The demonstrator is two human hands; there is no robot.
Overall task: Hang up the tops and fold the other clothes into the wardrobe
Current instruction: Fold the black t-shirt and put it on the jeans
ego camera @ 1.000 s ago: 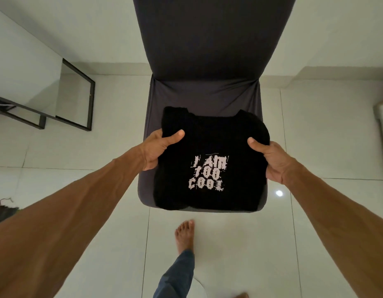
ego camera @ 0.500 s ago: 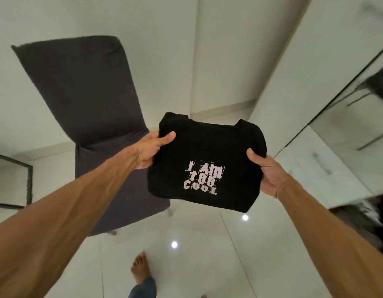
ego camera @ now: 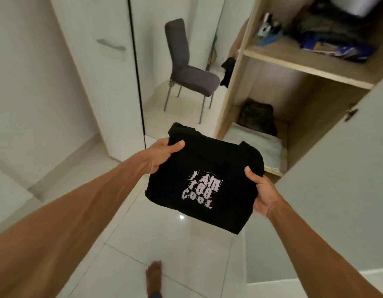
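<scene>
While both hands hold it out at arm's length, the folded black T-shirt (ego camera: 199, 183) hangs in the air above the floor, in front of the open wardrobe (ego camera: 234, 89) and not yet inside it. The shirt is a soft, matte, roughly rectangular bundle with rounded upper corners and a ragged white print reading "I AM TOO COOL". The left hand (ego camera: 162, 157) grips its upper left edge, thumb laid across the top face and fingers hidden beneath. The right hand (ego camera: 261, 194) clasps the right edge the same way, thumb on top.

The wardrobe is pale wood-grain board with flat, square-edged shelves. Its lower compartment holds a dark folded garment (ego camera: 257, 117) on a pale lining sheet (ego camera: 259, 147), and the shelf above carries a blurred jumble of dark and blue items. A plain light door (ego camera: 336, 168) stands open at the right. Left of the side panel shows a grey fabric-covered chair (ego camera: 186, 67) on thin metal legs. The floor tiles (ego camera: 164, 244) are glossy and white, with a bare foot (ego camera: 154, 276) on them.

One second ago the shirt lay on that chair's seat. Half a second ago it was already lifted, with the chair close at the left. Now the view has swung to the wardrobe, and the grip is unchanged.
</scene>
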